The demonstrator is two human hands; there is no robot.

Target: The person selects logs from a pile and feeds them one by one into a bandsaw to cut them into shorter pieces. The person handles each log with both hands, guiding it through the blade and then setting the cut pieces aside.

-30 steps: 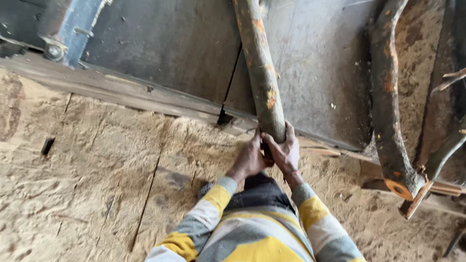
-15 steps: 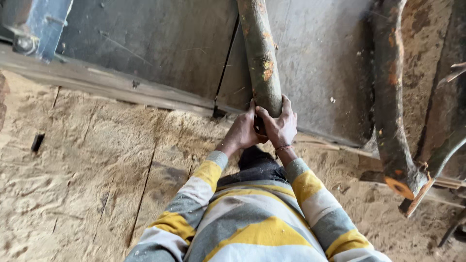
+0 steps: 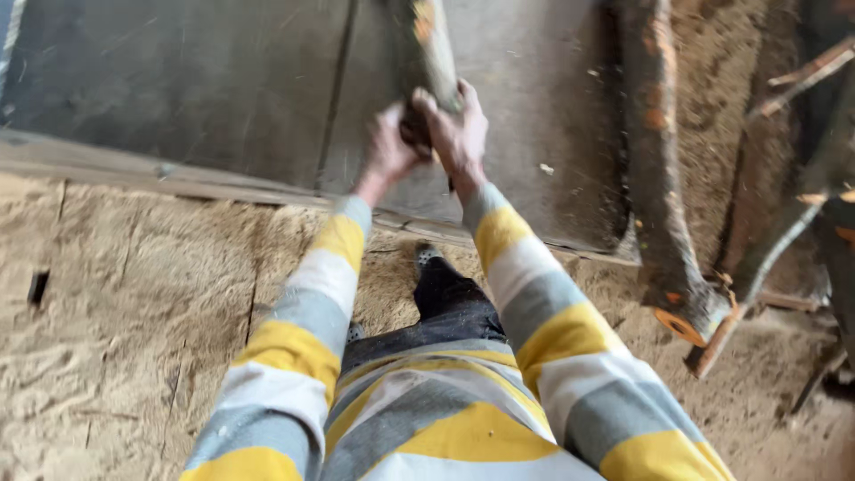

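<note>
Head view, looking down. Both hands are wrapped round the near end of a log (image 3: 427, 53) that lies lengthwise on a grey metal counter (image 3: 178, 89). Left hand (image 3: 387, 147) grips from the left, fingers closed on the log end. Right hand (image 3: 459, 125) grips from the right, fingers (image 3: 468, 93) curled over the top, clamped on the bark. The hands touch each other at the log's butt. The log runs away from the person and out of the top of the frame; its far end is not in view. The picture is motion-blurred around the hands, so the exact finger placement is hard to read.

Striped yellow, grey and white sleeves (image 3: 525, 294) reach forward from the body. A dark shoe (image 3: 427, 258) stands on the sawdust floor (image 3: 116, 330), just short of the counter edge.

To the right, a second log (image 3: 655, 160) lies on the counter, well apart from the hands, its cut orange end (image 3: 679, 325) hanging over the edge. Thin branches (image 3: 775, 240) lean beside it.

Risks, as a judgement: the bark looks rough and flaky, so the grip could slip. Both hands sit right at the butt, so a log that jams or kicks back would drive into the palms. Loose sawdust underfoot could let the shoe slide. The overhanging second log could roll off the edge if the counter is jolted.
</note>
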